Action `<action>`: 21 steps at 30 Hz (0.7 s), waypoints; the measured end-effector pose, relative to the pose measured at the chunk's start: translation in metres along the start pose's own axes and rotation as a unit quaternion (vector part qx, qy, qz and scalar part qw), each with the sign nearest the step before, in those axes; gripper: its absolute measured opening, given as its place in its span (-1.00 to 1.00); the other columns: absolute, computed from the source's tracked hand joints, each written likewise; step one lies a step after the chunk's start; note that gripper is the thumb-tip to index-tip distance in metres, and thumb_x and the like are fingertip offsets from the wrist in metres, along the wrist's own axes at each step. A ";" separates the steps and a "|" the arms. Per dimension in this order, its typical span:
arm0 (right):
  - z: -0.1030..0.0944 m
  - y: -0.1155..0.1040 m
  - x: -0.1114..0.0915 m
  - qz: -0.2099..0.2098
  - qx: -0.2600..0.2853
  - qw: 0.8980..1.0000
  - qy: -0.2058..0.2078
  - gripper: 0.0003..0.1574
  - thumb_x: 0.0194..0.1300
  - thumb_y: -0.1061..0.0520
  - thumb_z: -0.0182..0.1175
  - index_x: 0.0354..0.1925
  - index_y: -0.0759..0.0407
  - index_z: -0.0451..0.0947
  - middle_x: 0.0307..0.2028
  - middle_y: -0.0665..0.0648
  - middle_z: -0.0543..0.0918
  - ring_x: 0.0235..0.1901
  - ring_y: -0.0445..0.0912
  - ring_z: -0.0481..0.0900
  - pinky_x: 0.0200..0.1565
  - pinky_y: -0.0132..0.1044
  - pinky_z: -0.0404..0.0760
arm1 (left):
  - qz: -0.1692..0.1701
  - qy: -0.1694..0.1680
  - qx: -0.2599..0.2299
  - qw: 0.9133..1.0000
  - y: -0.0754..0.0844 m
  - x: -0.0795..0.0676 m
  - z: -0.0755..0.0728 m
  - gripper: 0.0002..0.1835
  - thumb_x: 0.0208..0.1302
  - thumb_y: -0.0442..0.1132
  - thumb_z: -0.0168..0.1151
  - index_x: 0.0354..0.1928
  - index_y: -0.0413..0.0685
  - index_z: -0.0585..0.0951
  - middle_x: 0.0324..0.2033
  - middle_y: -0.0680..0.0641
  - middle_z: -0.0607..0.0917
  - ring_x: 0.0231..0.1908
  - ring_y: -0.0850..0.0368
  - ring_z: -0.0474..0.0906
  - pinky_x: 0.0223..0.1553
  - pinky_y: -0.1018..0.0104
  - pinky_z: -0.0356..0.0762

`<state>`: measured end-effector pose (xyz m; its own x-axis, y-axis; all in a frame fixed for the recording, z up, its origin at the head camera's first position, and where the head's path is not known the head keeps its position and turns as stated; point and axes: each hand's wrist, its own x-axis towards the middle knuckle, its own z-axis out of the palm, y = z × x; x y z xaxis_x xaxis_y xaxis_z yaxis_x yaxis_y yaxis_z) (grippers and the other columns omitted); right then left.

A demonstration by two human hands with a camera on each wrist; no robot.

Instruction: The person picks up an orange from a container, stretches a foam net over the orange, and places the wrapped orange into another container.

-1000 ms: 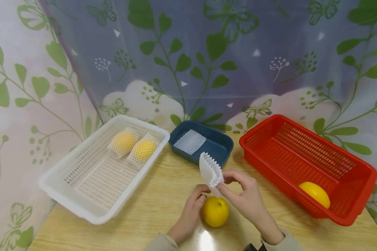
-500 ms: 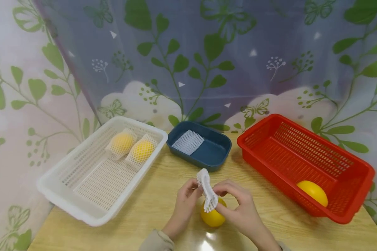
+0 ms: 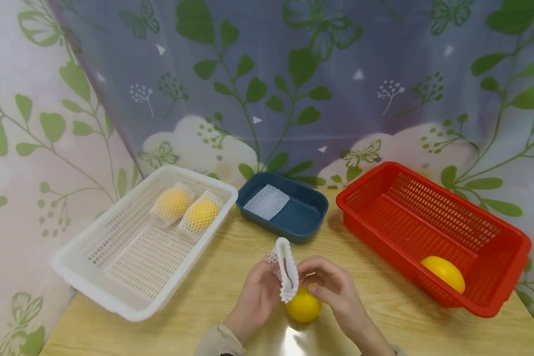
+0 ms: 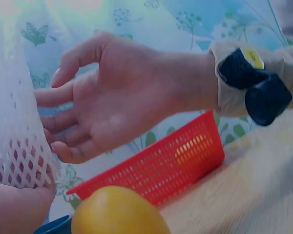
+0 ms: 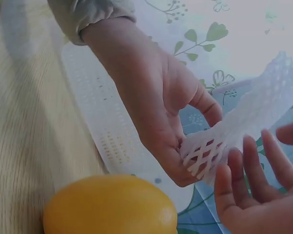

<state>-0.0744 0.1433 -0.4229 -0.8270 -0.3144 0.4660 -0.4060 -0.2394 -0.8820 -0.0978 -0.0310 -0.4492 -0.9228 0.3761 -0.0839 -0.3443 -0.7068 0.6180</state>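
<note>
My left hand (image 3: 251, 304) grips a white foam net sleeve (image 3: 293, 272), its long oval mouth facing right in the head view. In the right wrist view, the left hand (image 5: 141, 92) has its fingers at the diamond-mesh end of the sleeve (image 5: 266, 97). My right hand (image 3: 338, 296) is beside the mouth with loosely bent fingers. In the left wrist view the right hand (image 4: 117, 92) shows its palm, fingertips close to the mesh. A yellow-orange round fruit (image 3: 303, 306) sits on the table between my hands, partly hidden by the sleeve and right fingers.
A white basket (image 3: 102, 291) at left contains two fruits in foam nets (image 3: 203, 214). Behind my hands stands a dark blue tray (image 3: 300, 212) with a flat foam net (image 3: 267, 201). At right, a red basket (image 3: 382, 247) holds one yellow fruit (image 3: 445, 273). A patterned curtain hangs behind.
The sleeve has come down from above the fruit and turned, its mouth opening wider. My left hand has taken it from beside the fruit, and my right hand has let go of it.
</note>
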 end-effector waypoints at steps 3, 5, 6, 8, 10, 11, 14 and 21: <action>0.003 -0.003 0.000 0.057 -0.004 0.996 0.069 -0.75 0.32 0.45 0.04 -0.04 0.44 0.50 -0.12 0.13 0.64 -0.15 -0.08 0.61 -0.11 -0.27 0.63 | -0.029 -0.010 -0.032 0.999 0.001 -0.003 0.003 -0.60 0.28 -0.30 -0.34 0.12 -0.14 0.33 -0.10 -0.04 0.55 -0.09 0.12 0.51 0.04 0.26 0.46; 0.005 -0.004 0.001 0.108 -0.020 0.988 0.109 -0.78 0.36 0.38 0.08 -0.04 0.43 0.50 -0.12 0.12 0.63 -0.15 -0.08 0.62 -0.10 -0.30 0.62 | -0.038 -0.024 -0.047 0.998 0.002 -0.005 0.004 -0.55 0.26 -0.30 -0.35 0.18 -0.21 0.26 -0.02 -0.07 0.52 -0.03 0.09 0.49 0.08 0.24 0.43; 0.005 -0.004 0.002 0.132 -0.029 0.983 0.122 -0.74 0.35 0.36 0.10 0.00 0.43 0.50 -0.11 0.12 0.63 -0.14 -0.08 0.61 -0.09 -0.30 0.62 | -0.040 -0.033 -0.049 0.997 0.002 -0.005 0.005 -0.54 0.25 -0.30 -0.35 0.19 -0.22 0.24 -0.01 -0.07 0.50 -0.01 0.09 0.47 0.08 0.24 0.41; 0.006 -0.005 0.003 0.175 -0.036 0.975 0.131 -0.65 0.33 0.34 0.10 0.07 0.45 0.48 -0.07 0.13 0.62 -0.09 -0.08 0.60 -0.06 -0.30 0.60 | -0.041 -0.047 -0.043 0.997 0.002 -0.006 0.005 -0.54 0.25 -0.31 -0.32 0.21 -0.22 0.22 0.02 -0.07 0.47 0.01 0.09 0.43 0.09 0.24 0.39; 0.004 -0.005 0.004 0.208 -0.033 0.970 0.123 -0.57 0.31 0.34 0.08 0.13 0.47 0.46 -0.03 0.15 0.62 -0.05 -0.07 0.59 -0.03 -0.28 0.60 | -0.041 -0.063 -0.037 0.996 0.002 -0.008 0.006 -0.54 0.27 -0.34 -0.31 0.22 -0.19 0.23 0.07 -0.07 0.43 0.06 0.09 0.39 0.14 0.23 0.35; 0.003 -0.005 0.004 0.221 -0.032 0.968 0.117 -0.54 0.30 0.34 0.07 0.16 0.47 0.45 -0.02 0.16 0.62 -0.04 -0.07 0.58 -0.02 -0.28 0.60 | -0.042 -0.069 -0.030 0.996 0.002 -0.008 0.006 -0.56 0.27 -0.34 -0.30 0.21 -0.18 0.24 0.06 -0.06 0.43 0.05 0.10 0.38 0.14 0.24 0.35; -0.001 -0.007 0.004 0.252 -0.029 0.963 0.085 -0.52 0.36 0.26 0.07 0.20 0.46 0.44 0.02 0.23 0.61 -0.01 -0.06 0.58 0.01 -0.26 0.59 | -0.051 -0.084 -0.012 0.995 0.003 -0.010 0.005 -0.59 0.27 -0.35 -0.27 0.17 -0.15 0.28 0.05 -0.05 0.46 0.05 0.11 0.41 0.15 0.25 0.36; -0.009 -0.008 0.003 0.287 -0.003 0.958 -0.001 -0.51 0.49 0.10 0.02 0.17 0.45 0.47 0.01 0.21 0.64 -0.02 -0.08 0.60 0.02 -0.24 0.59 | -0.065 -0.118 0.026 0.991 0.008 -0.016 0.001 -0.58 0.26 -0.36 -0.22 0.18 -0.19 0.28 0.05 -0.06 0.49 0.05 0.10 0.47 0.14 0.23 0.44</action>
<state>-0.0768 0.1528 -0.4147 -0.9140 -0.3946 -0.0948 0.1125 -0.0220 -0.9934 -0.0862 -0.0425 -0.4421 -0.8028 0.5960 0.0156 -0.4429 -0.6137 0.6536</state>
